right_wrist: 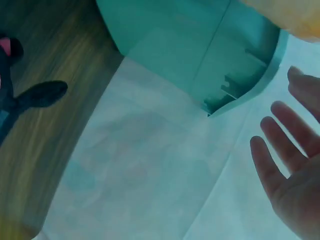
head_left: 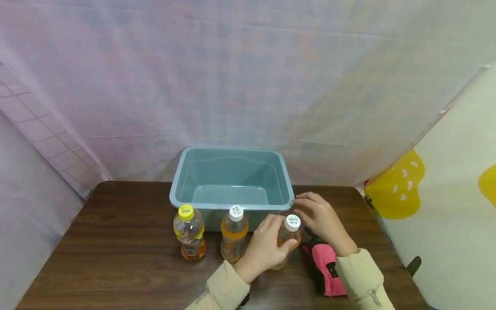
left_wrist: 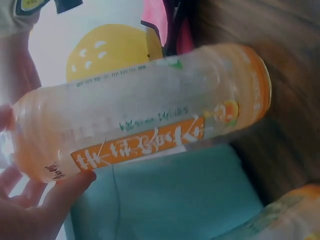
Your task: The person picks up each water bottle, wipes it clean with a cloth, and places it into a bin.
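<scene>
My left hand (head_left: pixel 263 245) grips a clear plastic bottle (head_left: pixel 288 237) near its top, thumb on the near side and fingers behind. This bottle has a white cap with handwriting on it and an orange printed label, which fills the left wrist view (left_wrist: pixel 145 120). Just right of the cap, my right hand (head_left: pixel 319 217) hovers with loosely bent fingers and holds nothing. To the left stand a second white-capped bottle (head_left: pixel 234 237) with an orange band and a yellow-capped bottle (head_left: pixel 190 237) with amber liquid low inside. Behind them sits a blue-green plastic tub (head_left: pixel 232 206).
A pink and black fabric item (head_left: pixel 327 269) with a black strap lies under my right forearm. The dark wooden table (head_left: pixel 128 241) meets a pale hanging cloth (head_left: pixel 232 77) at its back edge. Yellow shapes (head_left: pixel 399 185) mark the right-hand wall.
</scene>
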